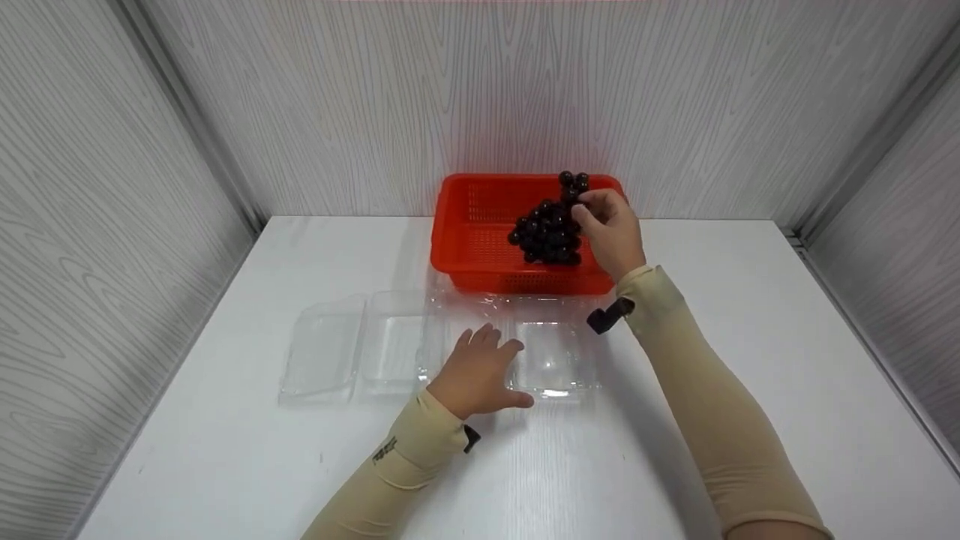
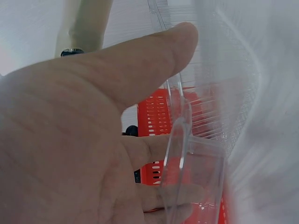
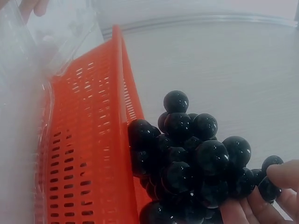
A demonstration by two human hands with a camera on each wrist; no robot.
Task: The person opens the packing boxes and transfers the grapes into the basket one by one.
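Observation:
A bunch of dark grapes (image 1: 550, 234) is at the red basket (image 1: 480, 271), its top standing above the rim in the right wrist view. My right hand (image 1: 616, 234) pinches the thin end of the bunch between thumb and fingers; whether the bunch touches the basket's floor I cannot tell. My left hand (image 1: 478, 371) is spread over a clear plastic clamshell box (image 1: 555, 352) in front of the basket, thumb apart from the fingers. In the left wrist view, some of its fingers show through the clear wall (image 2: 212, 163).
To the left lies a second clear plastic piece (image 1: 326, 349) with shallow compartments, on the white table (image 1: 225, 465). Pale wood-grain panels (image 1: 360, 112) stand behind and at both sides. The basket sits near the back panel.

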